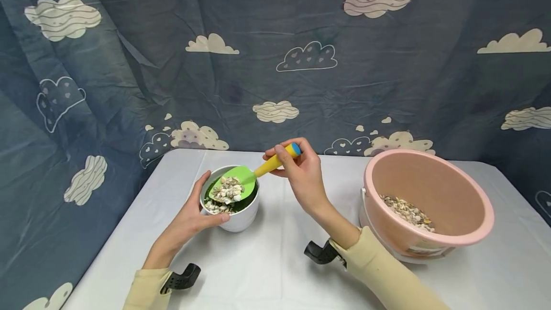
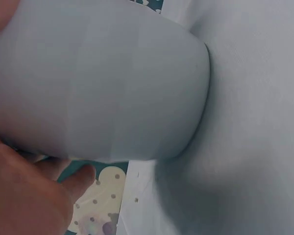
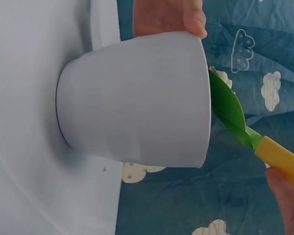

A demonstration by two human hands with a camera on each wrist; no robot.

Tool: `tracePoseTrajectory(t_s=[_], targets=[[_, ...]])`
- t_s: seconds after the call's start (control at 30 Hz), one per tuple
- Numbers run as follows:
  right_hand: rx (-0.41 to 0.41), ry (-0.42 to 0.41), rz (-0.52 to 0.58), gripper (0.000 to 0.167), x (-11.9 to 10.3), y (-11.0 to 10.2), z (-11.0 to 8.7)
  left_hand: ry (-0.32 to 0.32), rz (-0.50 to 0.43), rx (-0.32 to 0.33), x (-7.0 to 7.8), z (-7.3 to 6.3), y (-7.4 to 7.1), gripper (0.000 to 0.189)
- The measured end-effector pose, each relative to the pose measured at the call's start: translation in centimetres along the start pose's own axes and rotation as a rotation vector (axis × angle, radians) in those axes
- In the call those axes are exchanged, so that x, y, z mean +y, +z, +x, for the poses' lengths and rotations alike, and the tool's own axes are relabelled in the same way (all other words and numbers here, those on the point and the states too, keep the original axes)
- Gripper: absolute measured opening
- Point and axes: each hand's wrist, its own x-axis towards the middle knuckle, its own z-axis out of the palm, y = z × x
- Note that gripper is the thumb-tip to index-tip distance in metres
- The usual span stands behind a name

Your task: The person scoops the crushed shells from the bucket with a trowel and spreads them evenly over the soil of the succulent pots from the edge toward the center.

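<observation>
Right of the right hand's (image 1: 297, 171) grip on the shovel (image 1: 277, 161), a broad lane crosses the white table (image 1: 284, 262) until the pink bucket's tall wall (image 1: 484, 209) blocks it. Left of and below that grip, the shovel's blade and the white pot (image 1: 241, 221) fill the way, and the left hand (image 1: 193, 216) bars the pot's left side (thumb in front, fingers behind). Beyond the grip, the curtain (image 1: 241, 94) hangs past the table's edge. Nearer the person, a passage opens between the forearms, narrowed by two black wrist mounts (image 1: 320, 252) jutting inward
</observation>
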Motion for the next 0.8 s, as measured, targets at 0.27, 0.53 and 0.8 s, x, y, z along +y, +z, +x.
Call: tracePoseTrajectory(t_s=[0.27,0.53,0.8], targets=[[-0.014,-0.025,-0.035,0.022,-0.3,0.6,1.0,-0.011,-0.032,0.027,0.2,0.0,0.0,0.113],[-0.047,-0.04,-0.125,0.023,-0.8,0.7,1.6,0.004,-0.082,-0.001,-0.2,0.2,0.1,0.113],[-0.063,-0.044,-0.234,0.028,-1.3,1.0,1.7,0.021,-0.191,-0.063,-0.2,0.0,-0.1,0.111]])
